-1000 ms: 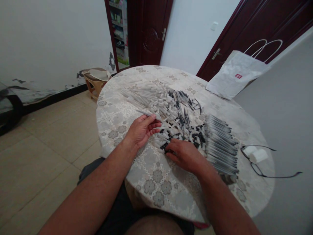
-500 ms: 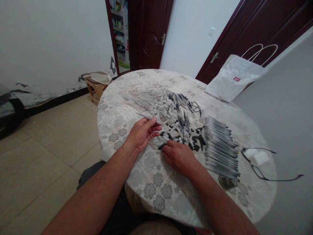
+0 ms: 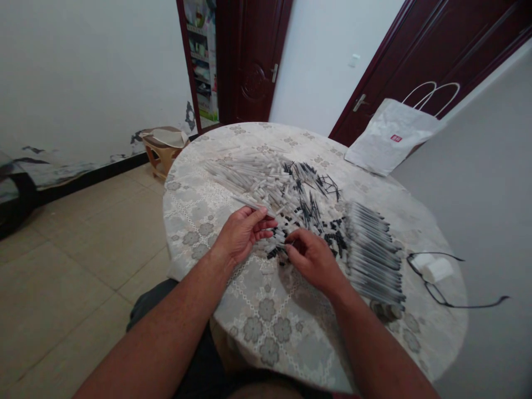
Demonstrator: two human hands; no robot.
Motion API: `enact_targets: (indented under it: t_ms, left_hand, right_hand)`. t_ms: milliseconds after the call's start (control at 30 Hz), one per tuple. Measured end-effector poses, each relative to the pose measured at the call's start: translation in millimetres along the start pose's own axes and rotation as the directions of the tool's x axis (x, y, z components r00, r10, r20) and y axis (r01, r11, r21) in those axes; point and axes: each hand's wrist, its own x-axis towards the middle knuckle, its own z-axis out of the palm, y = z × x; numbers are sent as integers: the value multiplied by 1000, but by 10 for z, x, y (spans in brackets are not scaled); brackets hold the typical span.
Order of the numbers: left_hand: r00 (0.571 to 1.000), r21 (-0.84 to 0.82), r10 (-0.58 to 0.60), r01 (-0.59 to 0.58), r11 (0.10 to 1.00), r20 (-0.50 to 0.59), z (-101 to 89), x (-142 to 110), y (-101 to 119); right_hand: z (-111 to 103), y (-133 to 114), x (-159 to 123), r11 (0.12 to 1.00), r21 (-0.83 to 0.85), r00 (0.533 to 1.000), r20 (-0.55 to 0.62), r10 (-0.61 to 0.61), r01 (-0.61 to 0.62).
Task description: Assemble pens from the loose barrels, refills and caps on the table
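My left hand (image 3: 241, 235) pinches a slim whitish pen barrel (image 3: 243, 200) between thumb and index finger, its far end pointing up and left. The other fingers are loosely curled. Close by on the right, my right hand (image 3: 313, 256) has thumb and fingertips pressed together at the near edge of the small parts. Whatever lies in that pinch is too small to make out. Short black pieces (image 3: 337, 243) and short white pieces are mixed under the hands. Beyond them spread loose pale barrels (image 3: 241, 173) and thin dark rods (image 3: 308, 208).
A row of pens (image 3: 374, 252) lies stacked on the right, with a dark round object (image 3: 386, 310) at its near end. Eyeglasses (image 3: 436, 293) and a white roll (image 3: 437, 270) are farther right. A white paper bag (image 3: 386, 141) stands at the table's (image 3: 274, 327) back right.
My right hand dipped its fingers among the small parts, then drew back slightly with thumb and fingertips together. My left hand keeps the barrel in nearly the same place.
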Motion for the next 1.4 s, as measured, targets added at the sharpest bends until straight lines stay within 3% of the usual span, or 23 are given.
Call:
enact_targets:
  t_ms: [100,200,533,733,933,1400]
  left_hand:
    - [1000,8,-21,21,1000,16,33,-25,-29]
    - [999,21,-36,36,999,28,60,-56,-39]
    - [992,31,-59,56,998,112,72,-76,-27]
    - [990,31,-61,58,998,127,82,-92,-29]
    - [990,34,-49,45,998,129,67,-81,-65]
    - [993,66,-48,41,997,107,98,-89,-77]
  right_hand:
    - [60,71,35,916,374,982,-64,180,-143]
    - [120,97,64,769,621,964,-76,253,-153]
    - [209,136,95,544,829,941,-71,330,-128]
    - [229,151,98,539,833,936,-83,343,-124]
    - [219,84,94,669,730,936,-123,329,-139]
    - [212,64,88,683,720,941,-132,310,-124]
